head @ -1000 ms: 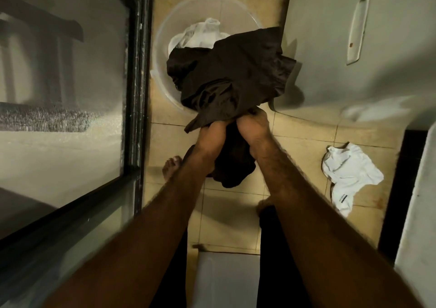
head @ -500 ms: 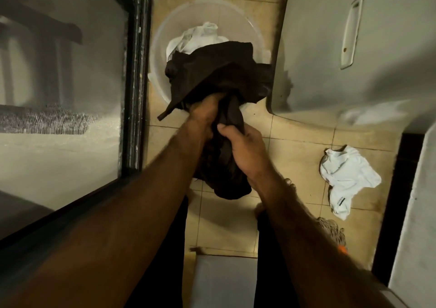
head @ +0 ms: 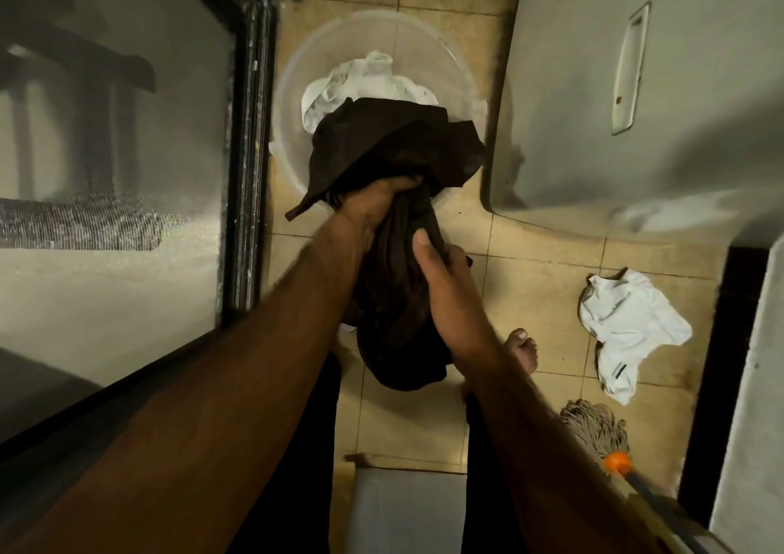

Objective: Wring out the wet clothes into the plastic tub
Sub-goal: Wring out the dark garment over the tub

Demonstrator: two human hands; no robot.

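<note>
A dark brown garment (head: 394, 146) hangs bunched between my hands above the near rim of a clear plastic tub (head: 297, 65) on the tiled floor. My left hand (head: 373, 201) grips the cloth higher up, fingers curled into it. Just below and to the right, my right hand (head: 441, 269) grips the twisted middle part, thumb pointing up. The garment's lower end (head: 403, 362) dangles over the tiles between my legs. White clothes (head: 365, 82) lie inside the tub, partly hidden by the dark cloth.
A white garment (head: 628, 324) lies crumpled on the tiles at right. A mop head (head: 594, 426) with an orange collar sits lower right. A glass door with a black frame (head: 250, 150) runs along the left, a pale appliance (head: 615, 87) along the right. My bare foot (head: 524, 350) stands on the floor.
My hands went from side by side on the cloth to one above the other, the left moving up and the right sliding down. The view shifted back, revealing the mop.
</note>
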